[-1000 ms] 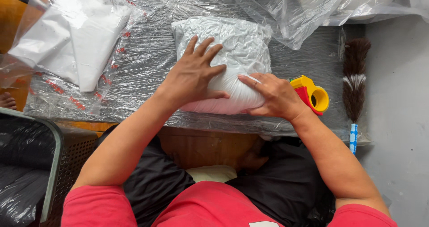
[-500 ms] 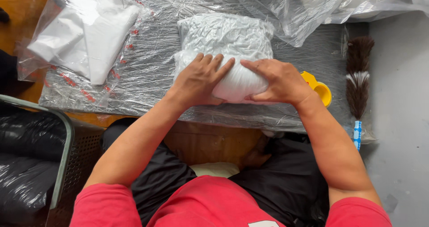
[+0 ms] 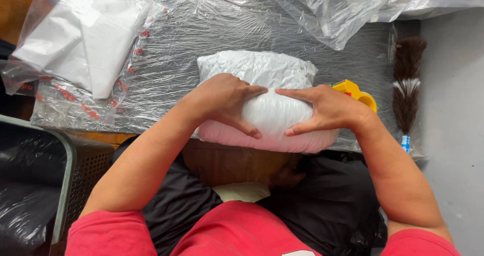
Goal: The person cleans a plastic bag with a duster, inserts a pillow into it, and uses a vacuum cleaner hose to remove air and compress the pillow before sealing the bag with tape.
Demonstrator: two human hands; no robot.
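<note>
A puffy white bundle in clear plastic lies at the near edge of a table covered in clear film. My left hand presses down on its left half, fingers spread over the top and thumb at the front. My right hand presses on its right half in the same way, index fingers almost meeting in the middle. Both hands squeeze the bundle flat against the table.
A clear bag with folded white cloth lies at the left. A yellow tape dispenser sits just right of the bundle, and a dark brush with a blue handle at the table's right edge. Loose plastic sheeting is heaped behind. A black-lined bin stands at lower left.
Both hands have slid toward each other onto the front of the bundle and press it down. The bundle has come nearer to the table's edge.
</note>
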